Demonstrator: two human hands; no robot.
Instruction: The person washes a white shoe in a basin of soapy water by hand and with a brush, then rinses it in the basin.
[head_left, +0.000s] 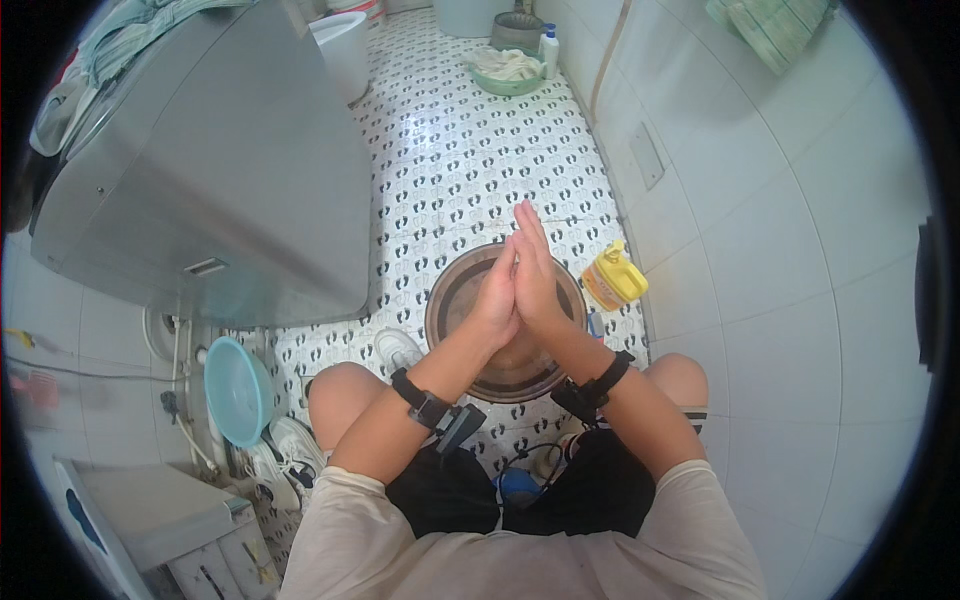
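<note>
My left hand (495, 296) and my right hand (535, 283) are pressed palm to palm, with straight fingers pointing away from me. Nothing shows between them, though the palms' inner sides are hidden. Both are above a round brown basin (433, 315) on the floor between my knees. Inside, the basin looks brownish and seems to hold water; my hands and forearms cover part of it. A yellow pump bottle (615, 279) bearing a label stands just right of the basin. A white shoe (397, 349) sits to its left. Black straps with small devices circle both wrists.
A large grey appliance (247, 165) with cloths on top stands left. Near the pipes leans a light-blue basin (238, 391), with white sneakers (296, 446) beside it. Farther off, a green basin (510, 86) holds pale cloth near a white pump bottle (550, 52). A tiled wall (750, 300) bounds the right.
</note>
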